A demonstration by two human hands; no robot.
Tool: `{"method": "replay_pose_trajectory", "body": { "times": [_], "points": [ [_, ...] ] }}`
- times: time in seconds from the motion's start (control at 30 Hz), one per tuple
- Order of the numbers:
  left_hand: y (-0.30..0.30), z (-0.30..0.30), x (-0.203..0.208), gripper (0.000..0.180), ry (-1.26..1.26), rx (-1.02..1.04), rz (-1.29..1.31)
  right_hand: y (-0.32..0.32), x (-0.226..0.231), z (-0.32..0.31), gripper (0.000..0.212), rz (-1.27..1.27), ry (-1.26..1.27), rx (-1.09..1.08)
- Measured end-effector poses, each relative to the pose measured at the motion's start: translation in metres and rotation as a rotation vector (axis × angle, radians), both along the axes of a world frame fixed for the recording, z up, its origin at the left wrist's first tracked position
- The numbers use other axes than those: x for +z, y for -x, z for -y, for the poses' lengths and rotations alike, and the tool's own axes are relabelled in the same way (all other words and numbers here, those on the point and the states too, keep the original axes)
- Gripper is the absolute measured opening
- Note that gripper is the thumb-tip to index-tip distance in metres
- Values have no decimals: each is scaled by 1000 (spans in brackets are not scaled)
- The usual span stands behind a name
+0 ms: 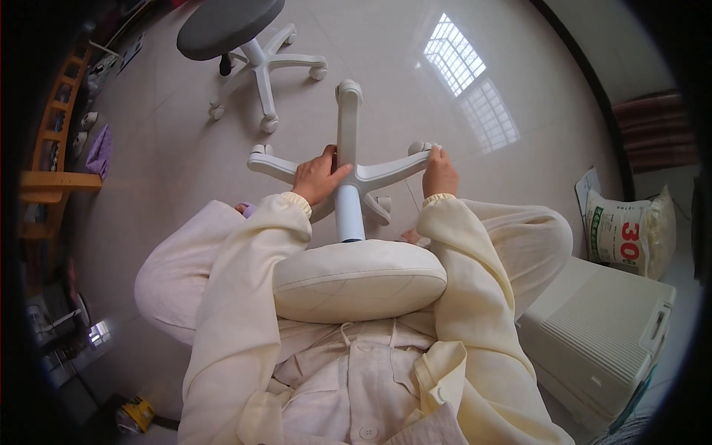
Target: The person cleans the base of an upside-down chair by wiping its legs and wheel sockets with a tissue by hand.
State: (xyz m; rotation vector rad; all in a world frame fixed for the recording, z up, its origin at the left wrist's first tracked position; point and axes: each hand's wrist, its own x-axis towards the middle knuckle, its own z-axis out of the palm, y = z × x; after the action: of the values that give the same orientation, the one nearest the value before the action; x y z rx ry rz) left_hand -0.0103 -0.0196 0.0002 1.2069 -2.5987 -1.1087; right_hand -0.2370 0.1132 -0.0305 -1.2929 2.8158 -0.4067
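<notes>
A white swivel stool (360, 285) lies tipped on its side, its round padded seat against my lap. From the seat, a pale gas-lift column (348, 211) runs away from me to the white star base (348, 133), whose legs carry casters. My left hand (319, 178) is closed around the base close to its hub, thumb across the front; some of its fingers are hidden behind the leg. At the outer end of the right-hand leg, beside a caster (421, 147), my right hand (440, 174) is closed on the leg tip.
Another stool (230, 28) with a grey seat stands upright at the far left. A ridged cream case (604, 330) and a printed white sack (619, 230) are at my right. Wooden furniture (59, 182) and a purple cloth (99, 152) are at the left.
</notes>
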Motion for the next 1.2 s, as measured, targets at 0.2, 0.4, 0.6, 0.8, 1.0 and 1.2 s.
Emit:
{"method": "replay_pose_trajectory", "body": {
  "times": [0.2, 0.4, 0.6, 0.8, 1.0, 1.2],
  "points": [
    [-1, 0, -1, 53, 20, 12, 22, 24, -23, -4, 21, 315, 194, -189],
    [6, -2, 1, 53, -12, 30, 27, 11, -52, -5, 20, 1373, 638, -522],
    [1, -1, -1, 52, 22, 52, 15, -17, -19, -5, 25, 1635, 218, -179],
    [-1, -2, -2, 51, 56, 60, 21, -2, 15, 8, 22, 528, 428, -114],
    [4, -3, -4, 52, 74, 57, 9, 14, -6, -3, 19, 91, 412, 26],
    [-4, -2, -5, 52, 69, 59, 3, -46, 10, 0, 20, 121, 448, 473]
  ]
}}
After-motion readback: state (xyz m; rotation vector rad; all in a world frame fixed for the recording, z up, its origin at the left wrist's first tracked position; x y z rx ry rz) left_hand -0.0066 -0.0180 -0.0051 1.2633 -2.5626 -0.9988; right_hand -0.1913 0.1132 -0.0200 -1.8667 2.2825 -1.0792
